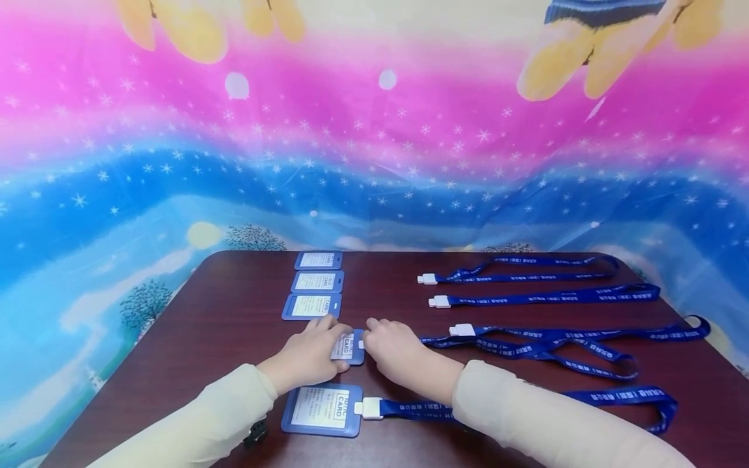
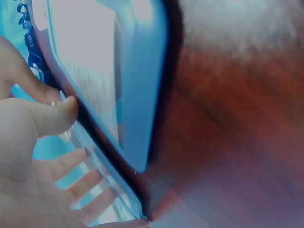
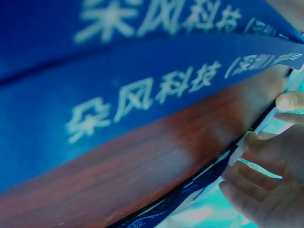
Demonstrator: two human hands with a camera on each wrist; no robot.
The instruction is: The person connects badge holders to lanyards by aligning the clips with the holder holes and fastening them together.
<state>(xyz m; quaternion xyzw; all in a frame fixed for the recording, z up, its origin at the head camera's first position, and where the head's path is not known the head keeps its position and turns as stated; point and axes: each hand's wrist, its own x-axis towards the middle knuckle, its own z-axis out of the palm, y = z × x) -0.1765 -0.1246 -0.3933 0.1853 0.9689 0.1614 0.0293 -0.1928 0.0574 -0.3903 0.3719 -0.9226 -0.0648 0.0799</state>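
Observation:
My left hand (image 1: 310,351) lies over a blue ID card holder (image 1: 357,354) and grips it by its near and far edges, thumb towards me. At the holder's right end my right hand (image 1: 398,351) pinches the white clip (image 1: 361,344) of a blue lanyard (image 1: 434,341); fingers partly hide the clip, and I cannot tell whether it is hooked in. Closer to me lies a second holder (image 1: 297,426) joined to a white clip (image 1: 372,408) on its lanyard (image 1: 415,409). In the left wrist view this nearer holder (image 2: 137,109) looms beside the left thumb.
Three more card holders, the nearest one (image 1: 288,309) by my left fingers, form a column at the back left. Three lanyards with white clips (image 1: 462,330) stretch across the right side of the dark red table (image 1: 205,338). A printed cloth (image 1: 374,143) hangs behind.

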